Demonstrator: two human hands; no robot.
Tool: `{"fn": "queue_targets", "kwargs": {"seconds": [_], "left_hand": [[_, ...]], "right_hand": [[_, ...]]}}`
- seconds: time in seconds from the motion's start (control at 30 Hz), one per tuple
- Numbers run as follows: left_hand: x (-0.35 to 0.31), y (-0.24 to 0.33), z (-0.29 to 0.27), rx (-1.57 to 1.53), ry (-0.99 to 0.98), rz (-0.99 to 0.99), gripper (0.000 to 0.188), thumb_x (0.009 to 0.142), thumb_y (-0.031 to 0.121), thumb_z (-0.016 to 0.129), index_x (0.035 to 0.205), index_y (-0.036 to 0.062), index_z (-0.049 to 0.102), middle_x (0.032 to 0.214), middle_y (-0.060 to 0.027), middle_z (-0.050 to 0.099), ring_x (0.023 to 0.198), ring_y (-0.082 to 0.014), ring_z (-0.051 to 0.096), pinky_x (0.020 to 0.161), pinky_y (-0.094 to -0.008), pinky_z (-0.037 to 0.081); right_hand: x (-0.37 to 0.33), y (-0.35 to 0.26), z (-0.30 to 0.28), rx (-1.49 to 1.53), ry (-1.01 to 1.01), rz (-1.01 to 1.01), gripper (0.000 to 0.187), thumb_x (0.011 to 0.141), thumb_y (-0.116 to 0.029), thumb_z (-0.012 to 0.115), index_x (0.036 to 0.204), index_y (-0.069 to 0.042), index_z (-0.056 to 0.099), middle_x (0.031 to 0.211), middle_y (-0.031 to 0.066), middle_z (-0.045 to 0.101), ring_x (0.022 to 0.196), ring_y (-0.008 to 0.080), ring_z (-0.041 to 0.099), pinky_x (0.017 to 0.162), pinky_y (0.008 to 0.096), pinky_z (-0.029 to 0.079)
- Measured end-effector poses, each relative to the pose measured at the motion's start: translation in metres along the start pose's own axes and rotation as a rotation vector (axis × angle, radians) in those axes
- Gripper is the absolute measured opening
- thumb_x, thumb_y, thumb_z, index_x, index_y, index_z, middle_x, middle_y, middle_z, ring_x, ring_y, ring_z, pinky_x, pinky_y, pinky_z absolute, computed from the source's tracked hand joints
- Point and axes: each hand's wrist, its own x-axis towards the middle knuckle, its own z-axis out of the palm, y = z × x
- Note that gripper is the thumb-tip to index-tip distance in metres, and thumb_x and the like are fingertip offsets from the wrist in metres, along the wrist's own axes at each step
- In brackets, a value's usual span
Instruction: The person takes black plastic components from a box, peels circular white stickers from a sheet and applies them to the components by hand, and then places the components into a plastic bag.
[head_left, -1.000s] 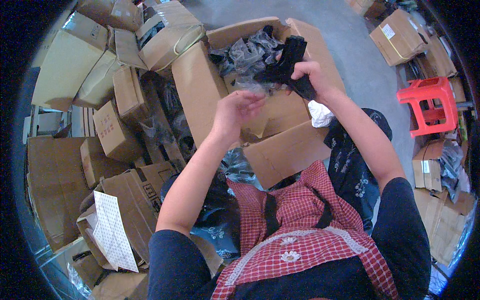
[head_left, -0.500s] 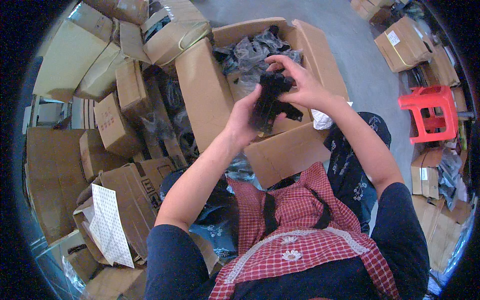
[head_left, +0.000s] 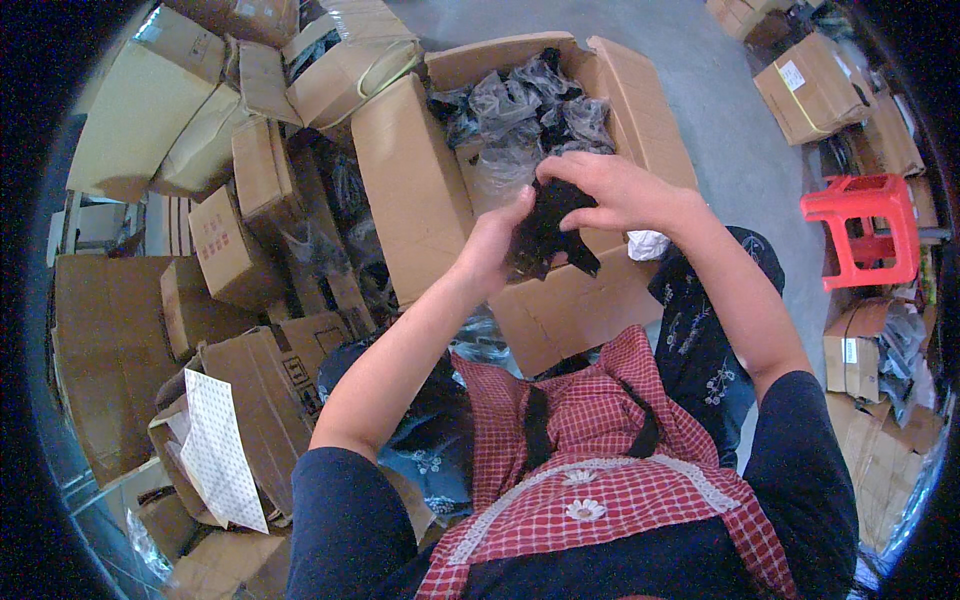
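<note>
Over the near part of an open cardboard box (head_left: 405,185), both hands have hold of a black object (head_left: 545,225) with jagged, pointed edges; its exact kind I cannot make out. My left hand (head_left: 490,240) grips its left side, thumb up along the edge and fingers mostly hidden behind. From above and the right, my right hand (head_left: 615,195) curls over its top, the fingers bent around it. Inside the box, beyond my hands, lie several clear plastic bags (head_left: 505,105) with dark contents.
Stacked cartons (head_left: 235,245) crowd the left, with a dotted white sheet (head_left: 222,450) leaning there. A red plastic stool (head_left: 865,230) and more boxes (head_left: 812,88) stand at the right. Crumpled white paper (head_left: 648,245) lies by the box's right edge.
My right hand has come down and closed over the top of the black object. The object has turned, showing a smoother face and pointed lower corners.
</note>
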Motion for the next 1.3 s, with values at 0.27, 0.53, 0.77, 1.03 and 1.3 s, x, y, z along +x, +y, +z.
{"fn": "queue_targets", "kwargs": {"seconds": [0.27, 0.53, 0.77, 1.03, 1.3], "left_hand": [[-0.018, 0.039, 0.017, 0.071, 0.033, -0.011, 0.051, 0.096, 0.05, 0.05, 0.119, 0.005, 0.055, 0.105, -0.011, 0.065, 0.084, -0.0225, 0.066, 0.064, -0.0318, 0.058], [-0.008, 0.05, -0.007, -0.168, 0.004, 0.298, 0.044, 0.096, 0.05, 0.05, 0.123, 0.016, 0.058, 0.113, -0.0029, 0.066, 0.1, -0.0196, 0.062, 0.077, -0.0359, 0.053], [-0.024, 0.048, 0.015, -0.125, -0.044, 0.187, 0.044, 0.096, 0.044, 0.049, 0.129, 0.0152, 0.055, 0.121, -0.0031, 0.064, 0.112, -0.0226, 0.058, 0.092, -0.0396, 0.043], [-0.017, 0.044, 0.005, -0.046, -0.033, 0.367, 0.044, 0.095, 0.031, 0.053, 0.13, 0.0057, 0.049, 0.124, -0.0118, 0.062, 0.11, -0.0296, 0.062, 0.091, -0.0424, 0.05], [-0.029, 0.05, 0.021, -0.061, -0.032, 0.307, 0.043, 0.095, 0.032, 0.055, 0.129, 0.0068, 0.05, 0.121, -0.0107, 0.063, 0.109, -0.0283, 0.062, 0.093, -0.043, 0.051]], "right_hand": [[-0.015, -0.004, -0.03, 0.659, -0.013, 0.348, 0.033, 0.083, -0.01, 0.07, 0.112, -0.007, 0.055, 0.09, 0.0018, 0.063, 0.064, 0.0081, 0.06, 0.051, 0.0232, 0.051], [-0.007, -0.018, -0.015, 1.246, 0.284, 0.58, 0.034, 0.087, -0.018, 0.07, 0.117, -0.006, 0.057, 0.083, 0.0039, 0.062, 0.061, 0.0126, 0.064, 0.052, 0.0262, 0.056], [-0.001, -0.018, 0.019, 1.321, 0.378, 0.646, 0.033, 0.091, -0.021, 0.066, 0.118, -0.005, 0.057, 0.085, 0.0036, 0.063, 0.061, 0.0141, 0.064, 0.055, 0.0301, 0.057], [0.0, -0.016, 0.025, 1.35, 0.48, 0.68, 0.031, 0.09, -0.021, 0.066, 0.116, -0.004, 0.059, 0.091, 0.006, 0.065, 0.066, 0.017, 0.064, 0.056, 0.0339, 0.057], [-0.003, -0.015, 0.021, 1.355, 0.393, 0.609, 0.033, 0.088, -0.021, 0.068, 0.115, -0.004, 0.059, 0.094, 0.0068, 0.066, 0.068, 0.016, 0.064, 0.057, 0.0338, 0.058]]}}
